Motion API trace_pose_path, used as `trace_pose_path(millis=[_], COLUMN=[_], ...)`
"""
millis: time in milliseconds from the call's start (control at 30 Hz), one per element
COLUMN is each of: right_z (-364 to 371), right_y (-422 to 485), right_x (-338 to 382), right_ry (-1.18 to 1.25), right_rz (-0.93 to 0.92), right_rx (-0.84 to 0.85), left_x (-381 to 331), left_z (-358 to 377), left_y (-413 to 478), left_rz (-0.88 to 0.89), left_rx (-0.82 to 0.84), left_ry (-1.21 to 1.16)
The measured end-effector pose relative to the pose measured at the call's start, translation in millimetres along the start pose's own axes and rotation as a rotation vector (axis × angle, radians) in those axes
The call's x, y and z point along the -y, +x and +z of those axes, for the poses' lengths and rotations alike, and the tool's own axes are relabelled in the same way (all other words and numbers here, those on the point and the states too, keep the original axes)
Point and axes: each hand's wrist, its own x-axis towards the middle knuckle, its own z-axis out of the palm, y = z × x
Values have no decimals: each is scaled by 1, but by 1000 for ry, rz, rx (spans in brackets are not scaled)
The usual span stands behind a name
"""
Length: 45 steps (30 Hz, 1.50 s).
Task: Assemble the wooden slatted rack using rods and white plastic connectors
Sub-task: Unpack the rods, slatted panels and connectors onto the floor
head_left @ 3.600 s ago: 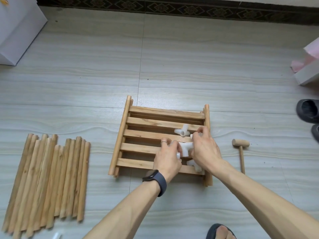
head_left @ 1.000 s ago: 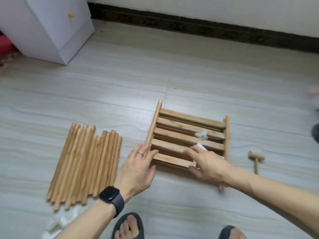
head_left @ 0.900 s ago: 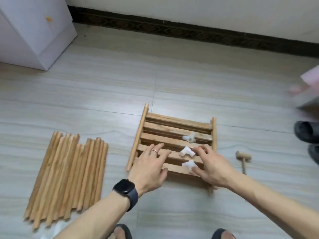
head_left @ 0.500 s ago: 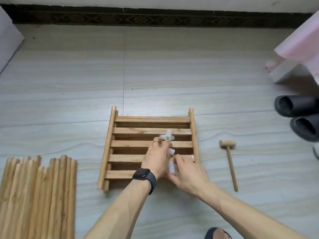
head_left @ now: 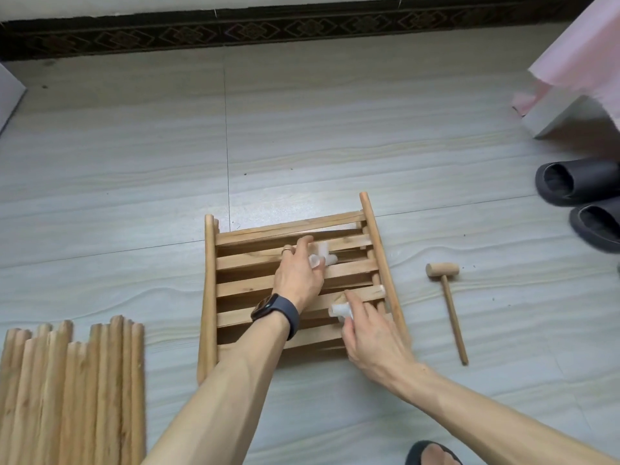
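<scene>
A wooden slatted panel [head_left: 248,260] lies flat on the floor in the middle of the view. My left hand [head_left: 297,275], with a dark watch on the wrist, reaches over its slats and grips a white plastic connector [head_left: 323,255] at the fingertips. My right hand [head_left: 372,333] is over the panel's near right part and pinches a second white connector [head_left: 339,310]. A third white piece [head_left: 380,289] shows at the right rail. A bundle of wooden rods [head_left: 72,394] lies at the lower left.
A small wooden mallet [head_left: 448,297] lies right of the panel. Two dark slippers [head_left: 580,182] sit at the right edge, pink cloth over a white box [head_left: 557,115] above them. A dark patterned baseboard [head_left: 268,35] runs along the back. My foot in a slipper [head_left: 432,454] is at the bottom.
My left hand moved up the panel and took hold of the far connector. My right hand now pinches the near connector. The view shifted, so the panel sits further right.
</scene>
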Motion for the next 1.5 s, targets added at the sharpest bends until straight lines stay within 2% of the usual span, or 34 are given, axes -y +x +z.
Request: trace_pose_path(millis=[100,167,233,300,400,533,633,733,800,933,1033,1133,1233,1367,1500], right_z=[3,0,0,2,1,-15,-33,-43,-39,-14,28,87,142,189,206], right_y=[-2,0,-2,-5,-5,-2,-4,-8,-11,-26,-44,-70,-102,-147,-165], right_x=[-1,-3,-6,-10,-13,2,26,65,98,174,224,261,283,294,300], right_ry=[140,264,289,314,404,690,787,695,521,149,65,42,104,203,328], right_rz=[26,29,-8,-18,92,255,226,83,-38,-356,-478,-508,-491,-490,-449], right_rx=[11,-20,-20,-17,-7,-26,4,148,268,453,581,701,749,700,669], left_x=[-4,-5,-4,-1,2,6,35,89,128,203,252,288,311,324,332], left_z=[12,18,20,18,5,-30,-65,-104,-126,-141,-125,-112,-106,-100,-92], left_y=[9,12,12,11,6,-21,-68,-130,-176,-283,-359,-407,-423,-421,-414], left_rz=[-12,-31,-40,-19,-16,-71,-1,-76,-176,-551,-812,-948,-1047,-1021,-1040], left_rx=[49,10,-30,-44,-46,-63,-81,-148,-303,-720,-845,-875,-861,-811,-686], left_ry=[39,76,73,5,-135,-466,-426,-382,-446,-597,-532,-466,-403,-373,-440])
